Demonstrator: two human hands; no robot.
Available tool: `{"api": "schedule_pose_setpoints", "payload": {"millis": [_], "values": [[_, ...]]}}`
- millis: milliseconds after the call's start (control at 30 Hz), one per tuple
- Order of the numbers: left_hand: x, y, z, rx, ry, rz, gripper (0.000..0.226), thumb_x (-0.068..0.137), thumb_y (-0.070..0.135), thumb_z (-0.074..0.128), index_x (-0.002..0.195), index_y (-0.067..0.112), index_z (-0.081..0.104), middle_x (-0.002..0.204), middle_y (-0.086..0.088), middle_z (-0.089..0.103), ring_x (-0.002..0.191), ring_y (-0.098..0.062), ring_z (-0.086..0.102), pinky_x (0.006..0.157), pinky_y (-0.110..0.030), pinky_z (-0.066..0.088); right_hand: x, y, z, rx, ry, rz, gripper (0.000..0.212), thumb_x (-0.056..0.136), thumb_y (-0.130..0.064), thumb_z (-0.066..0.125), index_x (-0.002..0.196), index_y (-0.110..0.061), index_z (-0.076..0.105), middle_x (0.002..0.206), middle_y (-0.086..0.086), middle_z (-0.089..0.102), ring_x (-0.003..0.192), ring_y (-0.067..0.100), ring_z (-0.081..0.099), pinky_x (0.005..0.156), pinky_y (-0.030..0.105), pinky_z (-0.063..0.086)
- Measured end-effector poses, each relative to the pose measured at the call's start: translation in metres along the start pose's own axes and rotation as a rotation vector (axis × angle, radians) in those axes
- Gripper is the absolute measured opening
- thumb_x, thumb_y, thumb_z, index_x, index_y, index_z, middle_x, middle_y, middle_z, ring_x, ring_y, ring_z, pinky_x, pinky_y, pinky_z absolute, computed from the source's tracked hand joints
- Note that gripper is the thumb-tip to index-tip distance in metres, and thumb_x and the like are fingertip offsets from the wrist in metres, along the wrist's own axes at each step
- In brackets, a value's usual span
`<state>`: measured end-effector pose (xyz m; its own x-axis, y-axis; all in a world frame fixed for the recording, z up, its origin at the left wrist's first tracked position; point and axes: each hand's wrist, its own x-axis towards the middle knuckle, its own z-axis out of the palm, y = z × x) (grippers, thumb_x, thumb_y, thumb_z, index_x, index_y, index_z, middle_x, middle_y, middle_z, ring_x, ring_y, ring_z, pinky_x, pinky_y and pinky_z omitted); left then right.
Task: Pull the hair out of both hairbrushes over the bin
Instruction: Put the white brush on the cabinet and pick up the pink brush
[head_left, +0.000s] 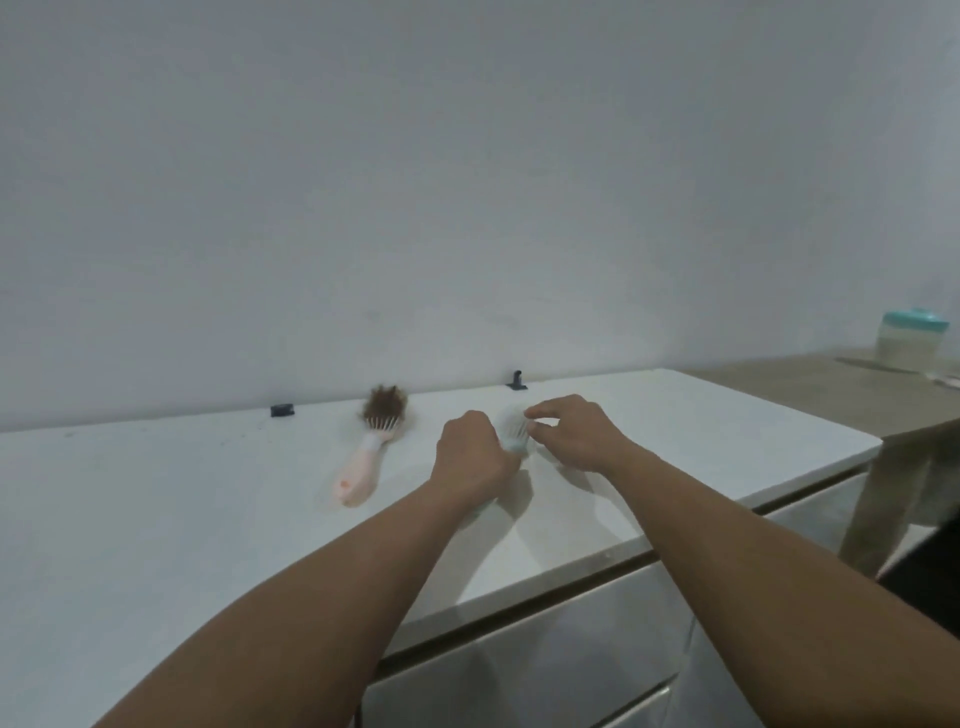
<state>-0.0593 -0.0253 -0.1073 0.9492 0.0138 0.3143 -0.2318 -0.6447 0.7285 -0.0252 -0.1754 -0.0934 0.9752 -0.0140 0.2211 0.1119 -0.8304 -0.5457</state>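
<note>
A pink hairbrush (363, 462) lies on the white counter (156, 519), its bristle head clogged with a wad of brown hair (385, 402). To its right my left hand (470, 452) grips a pale blue-green hairbrush (514, 431), whose handle is hidden under the hand. My right hand (571, 434) is at that brush's bristle head with its fingertips pinched together there. The frame is too blurred to tell whether hair is between the fingers. No bin is in view.
Two small dark objects sit against the wall: one (282, 410) left of the pink brush, one (517, 380) behind my hands. A wooden table (831, 395) at the right carries a teal-lidded jar (909, 335). Drawer fronts (545, 649) lie below the counter edge.
</note>
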Motion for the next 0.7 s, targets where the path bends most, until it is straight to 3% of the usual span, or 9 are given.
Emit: {"api": "schedule_pose_setpoints", "payload": {"millis": [133, 267, 467, 567, 700], "values": [[0.015, -0.004, 0.000, 0.094, 0.015, -0.033, 0.023, 0.078, 0.018, 0.069, 0.094, 0.003, 0.064, 0.100, -0.013, 0.067, 0.097, -0.030, 0.064, 0.067, -0.028, 0.042, 0.020, 0.004, 0.017, -0.021, -0.023, 0.018, 0.042, 0.082, -0.043, 0.050, 0.120, -0.033, 0.065, 0.135, -0.007, 0.060, 0.124, 0.018, 0.055, 0.108, 0.043, 0.038], [0.029, -0.010, 0.000, 0.167, 0.027, -0.033, 0.014, 0.079, 0.018, 0.067, 0.084, 0.006, 0.062, 0.097, -0.016, 0.069, 0.096, -0.031, 0.065, 0.063, -0.029, 0.038, 0.031, 0.000, 0.029, -0.034, -0.038, -0.006, 0.043, 0.088, -0.041, 0.046, 0.127, -0.034, 0.059, 0.137, -0.005, 0.058, 0.127, 0.021, 0.052, 0.108, 0.046, 0.037], [0.032, -0.014, -0.001, 0.192, 0.061, 0.003, 0.036, 0.086, 0.036, 0.064, 0.098, 0.002, 0.063, 0.105, -0.015, 0.068, 0.102, -0.031, 0.062, 0.072, -0.032, 0.041, 0.039, -0.003, 0.033, -0.055, -0.025, -0.017, 0.037, 0.092, -0.032, 0.048, 0.127, -0.034, 0.058, 0.138, -0.002, 0.054, 0.127, 0.023, 0.049, 0.109, 0.048, 0.034], [0.034, -0.012, -0.016, 0.275, 0.153, 0.054, 0.030, 0.090, 0.029, 0.055, 0.107, 0.005, 0.062, 0.115, -0.013, 0.066, 0.111, -0.031, 0.059, 0.085, -0.035, 0.044, 0.040, -0.007, 0.030, -0.044, 0.003, -0.014, 0.036, 0.090, -0.028, 0.050, 0.125, -0.032, 0.060, 0.137, 0.000, 0.055, 0.124, 0.023, 0.051, 0.108, 0.046, 0.036], [0.036, -0.019, -0.046, 0.368, 0.241, 0.014, 0.026, 0.085, 0.020, 0.056, 0.109, 0.010, 0.059, 0.116, -0.009, 0.061, 0.112, -0.029, 0.056, 0.084, -0.036, 0.044, 0.042, -0.028, 0.026, -0.058, 0.026, -0.060, 0.036, 0.089, -0.022, 0.052, 0.124, -0.024, 0.061, 0.133, 0.000, 0.058, 0.124, 0.021, 0.052, 0.106, 0.042, 0.039]]}}
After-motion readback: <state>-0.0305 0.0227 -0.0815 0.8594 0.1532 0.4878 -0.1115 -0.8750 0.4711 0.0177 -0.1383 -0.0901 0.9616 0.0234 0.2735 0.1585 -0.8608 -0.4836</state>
